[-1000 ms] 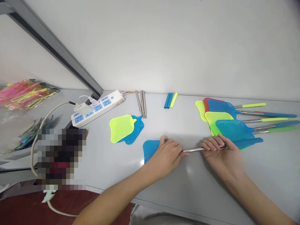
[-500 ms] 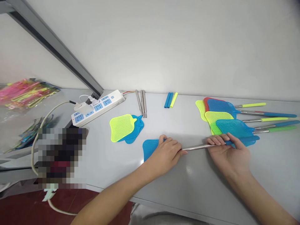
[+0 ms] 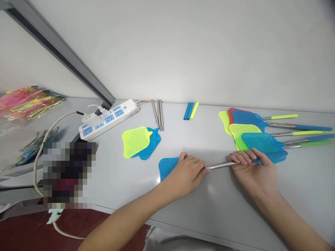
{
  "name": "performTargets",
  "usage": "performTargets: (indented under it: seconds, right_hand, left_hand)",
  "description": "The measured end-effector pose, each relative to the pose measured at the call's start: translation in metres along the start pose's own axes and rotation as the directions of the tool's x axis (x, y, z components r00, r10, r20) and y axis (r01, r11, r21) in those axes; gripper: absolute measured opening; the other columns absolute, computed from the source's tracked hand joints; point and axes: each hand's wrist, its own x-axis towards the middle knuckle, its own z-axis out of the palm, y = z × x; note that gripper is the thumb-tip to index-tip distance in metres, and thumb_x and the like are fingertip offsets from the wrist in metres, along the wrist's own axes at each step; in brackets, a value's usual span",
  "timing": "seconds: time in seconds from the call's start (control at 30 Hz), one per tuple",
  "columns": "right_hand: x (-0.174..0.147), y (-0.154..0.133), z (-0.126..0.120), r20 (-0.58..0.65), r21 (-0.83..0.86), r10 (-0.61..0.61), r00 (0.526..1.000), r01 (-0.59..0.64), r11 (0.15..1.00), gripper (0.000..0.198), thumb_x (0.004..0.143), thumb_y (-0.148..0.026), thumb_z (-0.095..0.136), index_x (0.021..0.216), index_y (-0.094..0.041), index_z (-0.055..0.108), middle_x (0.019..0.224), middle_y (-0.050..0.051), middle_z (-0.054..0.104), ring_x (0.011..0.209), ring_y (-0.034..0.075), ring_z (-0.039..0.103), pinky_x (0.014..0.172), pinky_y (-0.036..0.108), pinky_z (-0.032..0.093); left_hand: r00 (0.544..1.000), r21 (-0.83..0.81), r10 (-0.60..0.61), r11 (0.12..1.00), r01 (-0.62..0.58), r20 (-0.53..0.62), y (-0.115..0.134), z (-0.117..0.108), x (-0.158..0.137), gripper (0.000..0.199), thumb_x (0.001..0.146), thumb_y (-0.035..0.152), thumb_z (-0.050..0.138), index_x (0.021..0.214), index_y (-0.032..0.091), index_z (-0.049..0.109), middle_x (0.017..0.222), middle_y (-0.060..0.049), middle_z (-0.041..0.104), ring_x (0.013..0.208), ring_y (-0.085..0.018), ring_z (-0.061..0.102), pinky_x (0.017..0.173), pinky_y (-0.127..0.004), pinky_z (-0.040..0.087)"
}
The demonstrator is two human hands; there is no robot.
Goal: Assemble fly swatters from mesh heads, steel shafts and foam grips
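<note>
A blue fly swatter (image 3: 167, 166) with a metal rod lies across both hands, low over the table. My left hand (image 3: 187, 174) is closed around it where the head meets the rod, hiding part of the head. Closed on the other end is my right hand (image 3: 255, 170), its fingers around the rod and the blue handle sleeve (image 3: 274, 156). Beyond the right hand lie several fly swatters (image 3: 261, 141) in yellow, blue, red and green, overlapping, handles to the right.
Yellow and blue swatter heads (image 3: 136, 142) lie left of centre. Behind them are several metal rods (image 3: 160, 115) and blue and yellow sleeves (image 3: 191, 111) near the wall. A white power strip (image 3: 110, 119) with cables and bagged goods (image 3: 31, 103) occupy the left. A metal post (image 3: 60, 52) slants down there.
Both hands hold the swatter in nearly the same place. Its handle end has shifted slightly left, and the camera view has moved a little.
</note>
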Motion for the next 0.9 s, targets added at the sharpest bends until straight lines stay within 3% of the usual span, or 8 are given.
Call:
performTargets:
  seconds: [0.2,0.53,0.9]
  right_hand:
    - [0.0,0.0,-0.001,0.023,-0.001,0.0,1.0,0.0,1.0,0.028,0.073,-0.016,0.048,0.055,-0.019,0.026,0.048,-0.007,0.026,0.042,0.007,0.029,0.043,0.02,0.035]
    - [-0.001,0.001,0.001,0.011,-0.026,-0.004,1.0,0.004,1.0,0.037,0.073,-0.016,0.046,0.052,-0.019,0.016,0.045,-0.007,0.012,0.038,0.008,0.016,0.037,0.021,0.028]
    - [-0.001,0.002,-0.001,0.013,-0.051,-0.02,1.0,0.021,0.998,0.038,0.073,-0.016,0.047,0.051,-0.019,0.016,0.043,-0.008,0.013,0.037,0.008,0.015,0.036,0.021,0.028]
  left_hand:
    - [0.999,0.035,0.019,0.999,-0.02,0.028,0.002,0.003,0.0,0.031,0.091,0.028,0.025,0.068,0.017,0.043,0.068,-0.001,0.055,0.068,-0.014,0.044,0.074,-0.032,0.028]
    - [0.999,0.082,0.032,0.996,-0.034,0.029,0.005,0.01,0.0,0.03,0.09,0.024,0.025,0.07,0.016,0.044,0.067,-0.002,0.055,0.067,-0.015,0.043,0.072,-0.033,0.027]
    - [0.999,0.066,0.034,0.997,-0.034,0.013,0.005,0.012,0.001,0.031,0.09,0.025,0.025,0.068,0.017,0.044,0.066,-0.001,0.055,0.066,-0.015,0.044,0.072,-0.033,0.028]
